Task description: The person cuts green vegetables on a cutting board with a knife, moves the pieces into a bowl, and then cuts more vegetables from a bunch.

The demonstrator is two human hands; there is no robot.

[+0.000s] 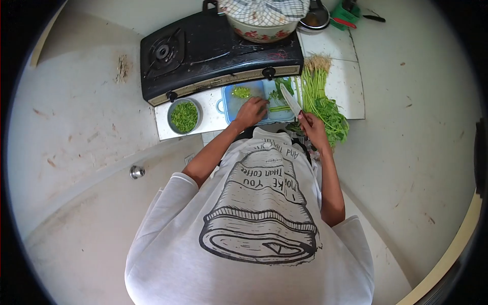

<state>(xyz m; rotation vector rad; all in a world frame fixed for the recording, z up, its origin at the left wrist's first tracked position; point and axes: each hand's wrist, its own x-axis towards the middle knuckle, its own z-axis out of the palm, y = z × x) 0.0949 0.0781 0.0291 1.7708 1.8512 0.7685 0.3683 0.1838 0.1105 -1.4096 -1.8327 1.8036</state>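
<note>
My right hand (313, 128) is closed around the dark handle of a kitchen knife (291, 100), its blade pointing up and left over the right part of a blue cutting board (231, 113). On the board, my left hand (252, 112) has its fingers bent together at the left end of a few green stems (279, 108); its fingertips are partly hidden. Chopped green pieces (241, 92) lie on the board above my left hand. Some dark leaves (281, 86) sit by the knife tip. To the right rests a large bunch of leafy greens with roots (319, 96).
A grey bowl (198, 120) of chopped greens (184, 117) stands at the left. Behind the board is a black two-burner stove (213, 56) carrying a floral pot (262, 33) covered by a checked cloth (264, 11). A dark pan (315, 19) and a red-handled utensil (344, 23) are at the back right.
</note>
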